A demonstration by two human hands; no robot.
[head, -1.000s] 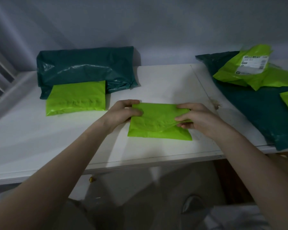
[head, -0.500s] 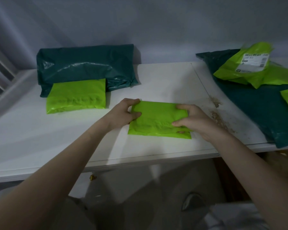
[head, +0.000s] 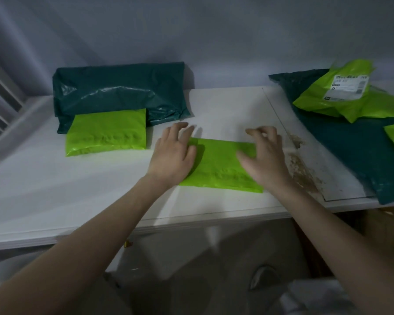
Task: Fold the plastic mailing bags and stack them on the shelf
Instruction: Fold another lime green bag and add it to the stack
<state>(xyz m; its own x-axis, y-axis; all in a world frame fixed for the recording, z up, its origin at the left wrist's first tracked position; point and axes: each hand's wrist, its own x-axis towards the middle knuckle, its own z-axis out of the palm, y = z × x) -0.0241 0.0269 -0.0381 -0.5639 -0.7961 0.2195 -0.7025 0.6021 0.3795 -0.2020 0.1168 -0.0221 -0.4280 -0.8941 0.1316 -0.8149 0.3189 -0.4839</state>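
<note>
The folded lime-green mailing bag [head: 221,165] is lying flat on the white shelf [head: 100,192], and both hands are spreading over it. The left hand [head: 174,153] is pressing its left end with straight fingers; the right hand [head: 263,155], blurred, is hovering loosely uncurled over the right end, grasping nothing. To crease well, both palms should probably sweep outward, flattening trapped air before lifting. A folded lime bag [head: 106,133] is resting against a folded dark green bag [head: 121,92] just left, the likely stack. Unfolded bags [head: 355,142] are lying right, beside a brown stain [head: 303,169].
</note>
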